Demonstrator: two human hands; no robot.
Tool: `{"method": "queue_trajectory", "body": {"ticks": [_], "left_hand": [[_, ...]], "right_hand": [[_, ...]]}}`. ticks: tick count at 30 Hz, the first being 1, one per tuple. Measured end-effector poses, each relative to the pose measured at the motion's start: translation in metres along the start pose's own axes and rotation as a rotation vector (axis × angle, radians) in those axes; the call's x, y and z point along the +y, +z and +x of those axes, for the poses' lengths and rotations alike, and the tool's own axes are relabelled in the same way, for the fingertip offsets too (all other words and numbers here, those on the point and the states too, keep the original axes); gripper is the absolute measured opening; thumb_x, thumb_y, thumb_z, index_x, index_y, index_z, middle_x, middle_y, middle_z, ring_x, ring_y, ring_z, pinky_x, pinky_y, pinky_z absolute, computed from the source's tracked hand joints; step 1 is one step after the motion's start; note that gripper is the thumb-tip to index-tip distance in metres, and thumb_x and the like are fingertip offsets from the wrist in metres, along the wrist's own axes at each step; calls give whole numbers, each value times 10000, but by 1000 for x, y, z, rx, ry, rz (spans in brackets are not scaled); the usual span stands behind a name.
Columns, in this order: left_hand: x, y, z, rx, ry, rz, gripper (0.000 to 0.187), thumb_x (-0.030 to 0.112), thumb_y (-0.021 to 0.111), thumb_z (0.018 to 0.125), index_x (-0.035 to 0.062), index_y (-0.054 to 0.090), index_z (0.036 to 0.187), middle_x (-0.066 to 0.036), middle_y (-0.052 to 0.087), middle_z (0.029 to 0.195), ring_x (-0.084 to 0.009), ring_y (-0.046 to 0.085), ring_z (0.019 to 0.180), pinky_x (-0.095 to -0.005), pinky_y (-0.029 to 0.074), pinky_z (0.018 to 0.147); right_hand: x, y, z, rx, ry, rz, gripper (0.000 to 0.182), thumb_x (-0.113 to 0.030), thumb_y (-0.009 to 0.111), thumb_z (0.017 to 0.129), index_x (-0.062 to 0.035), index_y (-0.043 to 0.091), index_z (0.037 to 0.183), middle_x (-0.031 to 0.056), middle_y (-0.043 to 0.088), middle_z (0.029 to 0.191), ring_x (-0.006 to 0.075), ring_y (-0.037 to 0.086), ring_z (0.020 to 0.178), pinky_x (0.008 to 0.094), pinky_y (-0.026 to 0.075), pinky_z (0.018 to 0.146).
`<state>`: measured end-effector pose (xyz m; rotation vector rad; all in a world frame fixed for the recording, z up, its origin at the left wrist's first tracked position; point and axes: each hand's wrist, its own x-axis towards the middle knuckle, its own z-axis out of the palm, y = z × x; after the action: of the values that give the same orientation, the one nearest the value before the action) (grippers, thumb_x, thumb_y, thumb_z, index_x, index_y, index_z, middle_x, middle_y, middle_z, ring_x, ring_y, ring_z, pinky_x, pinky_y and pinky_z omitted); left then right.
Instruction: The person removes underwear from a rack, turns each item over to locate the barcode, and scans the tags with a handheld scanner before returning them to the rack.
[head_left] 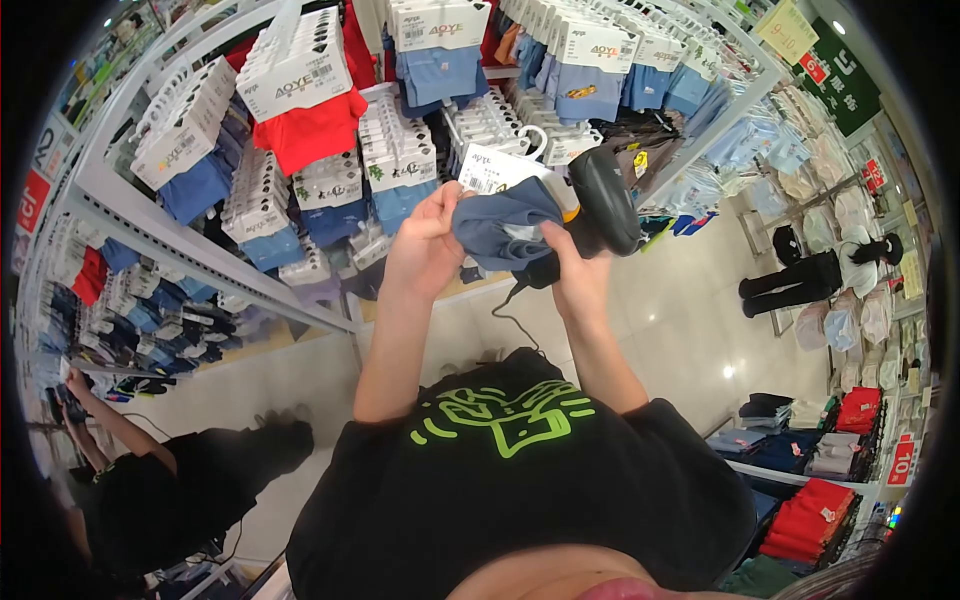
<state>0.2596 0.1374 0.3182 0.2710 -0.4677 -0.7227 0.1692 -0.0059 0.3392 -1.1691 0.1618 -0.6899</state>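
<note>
A dark blue garment [505, 222] is held up in front of the chest, between the two hands, with a white card [492, 165] and a clear hanger hook [537, 140] just beyond its top edge. The left hand [428, 235] grasps the garment's left side, fingers closed by the card. The right hand [582, 268] pins the garment's right side with its thumb and also holds a black handheld device [607, 200], whose rounded head rises just right of the cloth; a dark cord [520, 325] trails from below it toward the body. Beyond the grip and to its left hang rows of carded garments, among them a red one [308, 130], on a white rack [125, 203]. Below the grip is a black T-shirt [520, 480] with a green print. Well off to the right, another person [800, 280] is beside hanging clothes; nearer, red folded garments [812, 512] lie on a shelf.
</note>
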Motion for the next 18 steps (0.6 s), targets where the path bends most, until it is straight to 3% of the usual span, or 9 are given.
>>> {"method": "queue_trajectory", "body": {"ticks": [2, 4, 6, 8, 10, 12, 13, 16, 18], "left_hand": [[0, 8, -4, 144, 61, 15, 94, -15, 484, 817, 30, 410, 854, -94, 515, 897, -181, 542, 865, -296, 436, 811], [1, 5, -9, 85, 105, 141, 114, 63, 521, 849, 27, 416, 877, -92, 518, 915, -195, 538, 922, -330, 432, 855], [1, 15, -18, 207, 240, 733, 185, 141, 551, 859, 29, 418, 922, -98, 524, 948, -212, 518, 997, -364, 425, 886], [0, 21, -19, 266, 278, 761, 257, 152, 565, 863, 0, 427, 1018, -114, 530, 1026, -183, 516, 1027, -330, 425, 882], [-2, 22, -22, 258, 275, 799, 435, 246, 534, 881, 5, 371, 1205, -145, 475, 1122, -225, 484, 1063, -351, 395, 917], [-4, 21, -23, 248, 275, 738, 497, 279, 531, 879, 4, 340, 1246, -147, 454, 1164, -223, 471, 1081, -336, 373, 929], [-4, 20, -24, 230, 269, 674, 559, 313, 528, 878, 3, 309, 1288, -150, 432, 1207, -221, 458, 1100, -321, 351, 940], [5, 17, -14, 402, 464, 1004, 561, 220, 596, 832, 24, 312, 1274, -100, 433, 1214, -234, 433, 1144, -325, 380, 896], [19, 8, -14, 437, 433, 1099, 608, 227, 649, 789, 29, 336, 1271, -110, 426, 1238, -211, 402, 1165, -346, 354, 923]], "right_hand": [[-1, 2, -2, -9, -65, -97, 268, -20, 677, 730, -12, 546, 963, 10, 542, 844, 99, 524, 748, 227, 424, 677], [2, -2, -3, -18, -139, -193, 271, -29, 680, 732, -5, 554, 971, 21, 565, 867, 102, 534, 752, 230, 429, 680], [8, -13, 0, -66, -243, -468, 328, -48, 687, 734, 6, 551, 1027, 52, 596, 942, 115, 557, 800, 245, 435, 712], [3, -14, 3, -98, -339, -531, 365, -49, 700, 719, 16, 549, 1045, 80, 604, 997, 128, 572, 849, 263, 443, 749], [2, -20, 6, -321, -497, -684, 512, -26, 709, 693, 15, 474, 1146, 94, 589, 1014, 147, 581, 877, 276, 453, 767], [-3, -22, 6, -333, -502, -718, 688, 11, 708, 668, 5, 345, 1253, 100, 567, 1044, 158, 581, 907, 281, 462, 773], [-15, -16, 7, -427, -347, -606, 747, 22, 704, 664, -3, 286, 1283, 101, 558, 1053, 167, 582, 906, 286, 467, 772], [-8, -19, 15, -510, -280, -435, 581, 1, 718, 686, 17, 439, 1196, 101, 594, 1016, 196, 587, 922, 318, 481, 792], [-20, -10, 18, -548, -229, -131, 471, -22, 707, 719, 12, 506, 1143, 107, 608, 1015, 185, 581, 935, 306, 464, 803]]}}
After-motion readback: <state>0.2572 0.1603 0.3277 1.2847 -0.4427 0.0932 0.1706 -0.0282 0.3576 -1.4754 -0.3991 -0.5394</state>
